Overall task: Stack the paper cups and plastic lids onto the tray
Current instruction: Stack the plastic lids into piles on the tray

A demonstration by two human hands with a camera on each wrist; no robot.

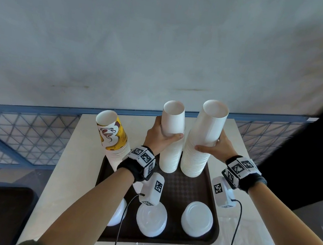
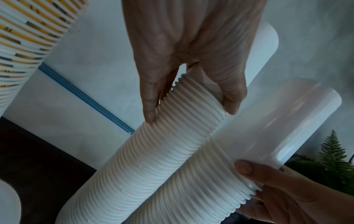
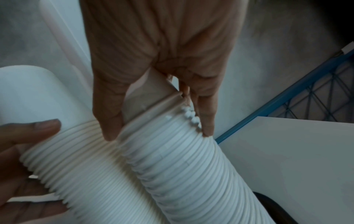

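A: Going left to right, what stood on the tray (image 1: 212, 190)?

B: At the far left, a tall stack of yellow-printed cups (image 1: 112, 137), leaning a little and untouched. Next to it the middle stack of white cups (image 1: 171, 143), then the right stack of white cups (image 1: 202, 147), wider and taller. All three stood along the tray's far edge, on the pale counter (image 1: 61, 163). Three piles of plastic lids (image 1: 197, 219) sat in a row along the near edge.

A: And the hands?

B: The left hand (image 1: 161, 135) was wrapped round the middle stack, thumb at the front and fingers (image 2: 151, 104) curled over the ribbed rims. The right hand (image 1: 215, 146) gripped the right stack the same way, fingers (image 3: 207, 115) pressed on the rims. The two white stacks touched, or nearly so, lower down.

A: Which step was that, would you say?

B: Settling the two white stacks upright on the tray, I judged. Cups and lids all looked to be on it already, so the task seemed close to done.

A: What did the next move call for?

B: Letting go gently, one hand at a time, checking each column stood on its own. Tall nested cups tip easily, and a nudge could topple the leaning yellow stack alongside.
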